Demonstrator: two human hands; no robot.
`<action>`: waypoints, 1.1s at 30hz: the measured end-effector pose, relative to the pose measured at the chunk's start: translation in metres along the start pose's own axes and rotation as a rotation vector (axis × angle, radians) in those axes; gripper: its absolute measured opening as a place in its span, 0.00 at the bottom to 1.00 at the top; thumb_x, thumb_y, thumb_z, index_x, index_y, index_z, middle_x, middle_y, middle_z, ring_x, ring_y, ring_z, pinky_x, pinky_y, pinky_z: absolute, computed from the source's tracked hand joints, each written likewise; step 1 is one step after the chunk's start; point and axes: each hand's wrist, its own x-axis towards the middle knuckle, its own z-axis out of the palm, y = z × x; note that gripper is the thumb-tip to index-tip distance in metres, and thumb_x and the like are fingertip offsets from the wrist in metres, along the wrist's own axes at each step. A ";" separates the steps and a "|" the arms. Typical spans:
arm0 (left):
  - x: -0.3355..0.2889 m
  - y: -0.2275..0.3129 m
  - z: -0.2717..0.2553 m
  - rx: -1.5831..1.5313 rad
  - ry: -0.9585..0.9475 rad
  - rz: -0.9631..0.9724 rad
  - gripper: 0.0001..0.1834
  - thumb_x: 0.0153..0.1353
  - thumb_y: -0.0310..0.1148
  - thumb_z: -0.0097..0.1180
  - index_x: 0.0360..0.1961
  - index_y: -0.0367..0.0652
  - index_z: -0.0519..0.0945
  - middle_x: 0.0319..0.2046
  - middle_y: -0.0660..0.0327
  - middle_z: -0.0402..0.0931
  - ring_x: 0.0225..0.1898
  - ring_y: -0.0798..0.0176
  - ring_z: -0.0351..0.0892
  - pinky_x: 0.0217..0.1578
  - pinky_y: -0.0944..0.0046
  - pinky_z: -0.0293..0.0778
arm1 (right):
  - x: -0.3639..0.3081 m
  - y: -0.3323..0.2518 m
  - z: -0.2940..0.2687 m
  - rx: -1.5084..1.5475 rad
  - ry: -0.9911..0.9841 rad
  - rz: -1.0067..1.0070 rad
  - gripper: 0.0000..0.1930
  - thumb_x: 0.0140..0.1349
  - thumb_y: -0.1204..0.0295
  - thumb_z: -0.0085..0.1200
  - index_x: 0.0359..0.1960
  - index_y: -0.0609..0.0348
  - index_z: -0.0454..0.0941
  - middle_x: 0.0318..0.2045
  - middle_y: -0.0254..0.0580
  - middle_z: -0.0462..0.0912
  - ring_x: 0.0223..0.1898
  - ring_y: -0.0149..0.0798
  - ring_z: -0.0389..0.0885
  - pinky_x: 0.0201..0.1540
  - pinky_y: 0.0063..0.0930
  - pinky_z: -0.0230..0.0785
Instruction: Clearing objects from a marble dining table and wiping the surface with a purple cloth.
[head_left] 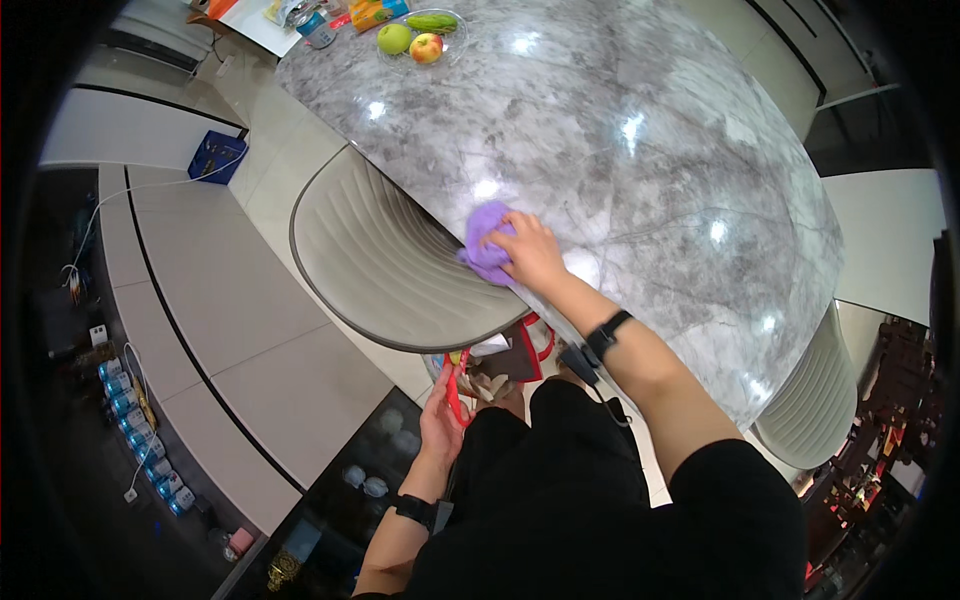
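My right hand (pixel 530 250) presses a crumpled purple cloth (pixel 488 232) onto the near left edge of the grey marbled table (pixel 600 130). Its fingers are bent over the cloth, and part of the cloth hangs at the rim. Lower down, beside my legs, my left hand (pixel 440 425) is closed around a red strap (pixel 456 392). The strap appears to belong to a dark bag with red trim (pixel 520 355), partly hidden under the chair and table edge. Pale items show in the bag's opening.
A grey ribbed chair (pixel 390 250) is tucked against the table's left side; another chair (pixel 815 400) stands at the right. A clear plate holds a green apple (pixel 394 39), a red-yellow apple (pixel 426 48) and a cucumber (pixel 432 21). A can (pixel 315 28) stands nearby. Several blue cans (pixel 145 440) line a left shelf.
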 end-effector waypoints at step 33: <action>-0.011 -0.023 0.020 -0.045 -0.013 0.064 0.32 0.65 0.43 0.38 0.69 0.44 0.57 0.65 0.65 0.63 0.21 0.70 0.68 0.29 0.65 0.71 | -0.013 0.149 -0.094 -0.465 0.302 0.455 0.20 0.58 0.62 0.56 0.54 0.26 0.73 0.56 0.44 0.70 0.52 0.54 0.69 0.48 0.49 0.66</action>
